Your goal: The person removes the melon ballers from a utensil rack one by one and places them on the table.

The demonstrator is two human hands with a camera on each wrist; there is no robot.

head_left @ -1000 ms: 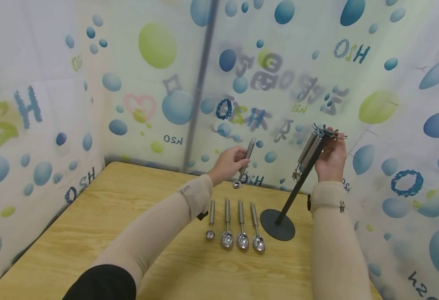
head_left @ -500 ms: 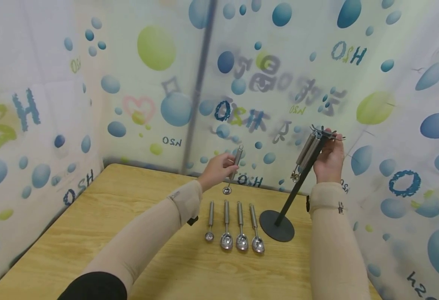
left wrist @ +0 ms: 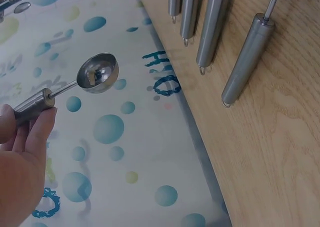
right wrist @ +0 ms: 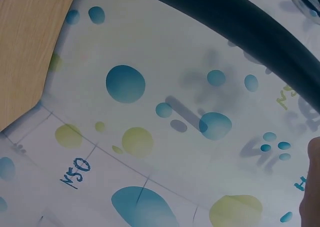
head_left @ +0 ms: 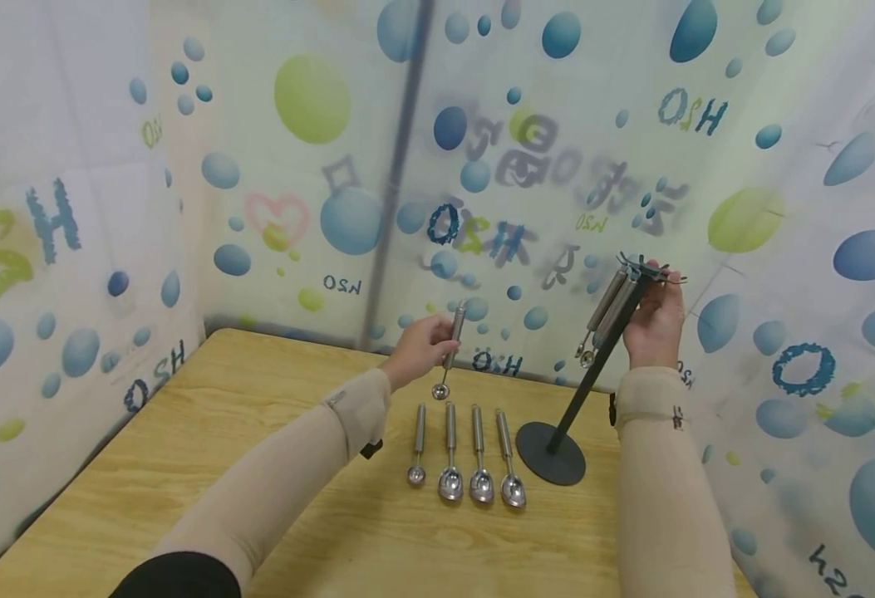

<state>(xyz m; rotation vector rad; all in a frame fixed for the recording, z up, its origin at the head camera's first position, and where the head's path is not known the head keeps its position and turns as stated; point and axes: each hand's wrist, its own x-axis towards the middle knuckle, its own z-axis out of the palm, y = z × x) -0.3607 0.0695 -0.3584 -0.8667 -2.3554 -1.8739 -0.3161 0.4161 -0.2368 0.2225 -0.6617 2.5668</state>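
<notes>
My left hand [head_left: 418, 352] pinches the steel handle of a melon baller [head_left: 449, 357], which hangs cup down above the far part of the table. In the left wrist view its round cup [left wrist: 98, 73] shows at the end of a thin shaft. My right hand [head_left: 654, 325] holds the hooked top of a black utensil stand [head_left: 590, 384], which leans to the right over its round base. A pair of steel-handled utensils [head_left: 607, 309] hangs from the hooks. The right wrist view shows the dark pole [right wrist: 240, 24] and only an edge of the hand.
Below the left hand, a small round scoop [head_left: 417, 475] and three oval scoops [head_left: 481, 485] lie in a row on the wooden table [head_left: 280, 490], handles pointing away. The stand's base [head_left: 551, 453] is to their right. Patterned cloth walls [head_left: 310, 274] enclose the table.
My left hand has moved left and lower with the melon baller, towards the row of scoops. The right hand stays at the stand's top.
</notes>
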